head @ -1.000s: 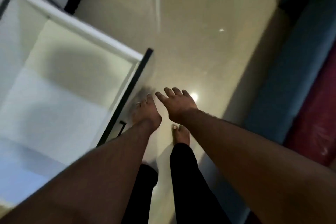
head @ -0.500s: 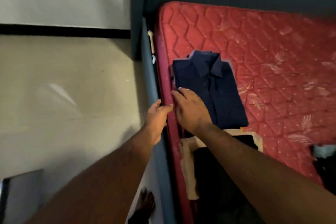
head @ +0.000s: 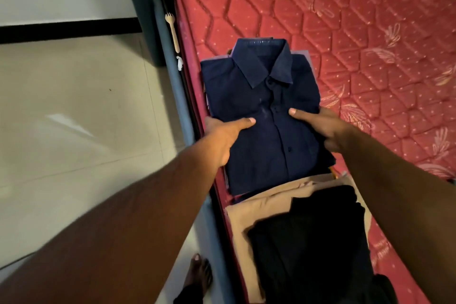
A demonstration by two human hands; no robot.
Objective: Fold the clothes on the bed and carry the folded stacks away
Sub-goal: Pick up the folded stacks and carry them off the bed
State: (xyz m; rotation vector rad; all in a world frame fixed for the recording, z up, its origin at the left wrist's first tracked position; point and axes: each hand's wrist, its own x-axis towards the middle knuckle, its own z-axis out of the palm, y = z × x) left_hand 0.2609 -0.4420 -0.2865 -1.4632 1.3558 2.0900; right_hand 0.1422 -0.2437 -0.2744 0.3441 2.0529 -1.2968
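Observation:
A folded navy collared shirt (head: 261, 96) tops a stack of folded clothes at the left edge of the red quilted mattress (head: 357, 32). My left hand (head: 227, 136) grips the stack's left side, thumb lying on the shirt, fingers hidden under it. My right hand (head: 323, 128) grips the right side the same way, thumb on top. Nearer to me lies a second stack: a black garment (head: 311, 237) on folded tan cloth (head: 249, 215).
A blue-grey bed frame rail (head: 172, 74) runs along the mattress's left side. A wooden fork (head: 172, 29) lies in the gap there. Pale tiled floor (head: 74, 106) spreads to the left. My bare foot (head: 197, 276) stands by the bed.
I turned from the white cabinet and floor to the bed. My hands moved from reaching at the mattress edge to gripping both sides of the navy shirt stack.

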